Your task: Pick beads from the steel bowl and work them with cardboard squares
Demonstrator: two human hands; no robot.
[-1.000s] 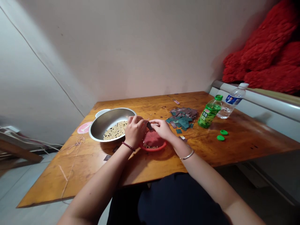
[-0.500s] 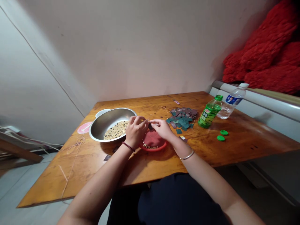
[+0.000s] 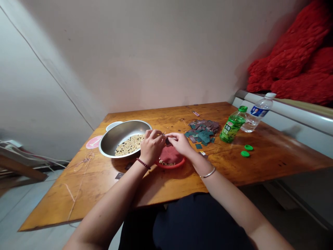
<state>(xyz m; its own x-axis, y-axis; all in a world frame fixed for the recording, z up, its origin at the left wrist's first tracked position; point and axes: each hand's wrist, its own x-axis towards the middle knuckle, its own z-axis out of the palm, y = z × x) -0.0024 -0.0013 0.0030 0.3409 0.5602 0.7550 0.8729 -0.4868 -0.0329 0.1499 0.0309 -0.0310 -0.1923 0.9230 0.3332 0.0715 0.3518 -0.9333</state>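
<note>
A worn wooden table [image 3: 260,163] fills our view, pushed against a plain wall, with a red plush blanket [image 3: 293,62] heaped on the right. Both hands meet at mid-table, just above a small red basket [image 3: 170,160]. The right hand [image 3: 180,143] has its thumb and fingers clamped on a small dark piece [image 3: 167,140]. The left hand [image 3: 151,147] brings its fingertips together right at that piece's edge. We cannot tell whether they grip the piece itself or something thin beside it. The piece sits in the air between the two hands, over the basket's far rim. To the left, a steel bowl [image 3: 111,139] holds a broad layer of pale beans [image 3: 129,144]. The basket shows only a thin scatter of them along its near side. To the right, a heap of teal and brown squares [image 3: 203,130] lies loose, a few strays around it. Judging by that, we're early: most beans and most squares sit unhandled. Further right stand a green bottle [image 3: 232,126] and a water bottle [image 3: 256,113]. Two green caps [image 3: 246,150] lie near them, and a loose string [image 3: 83,161] trails on the left.
</note>
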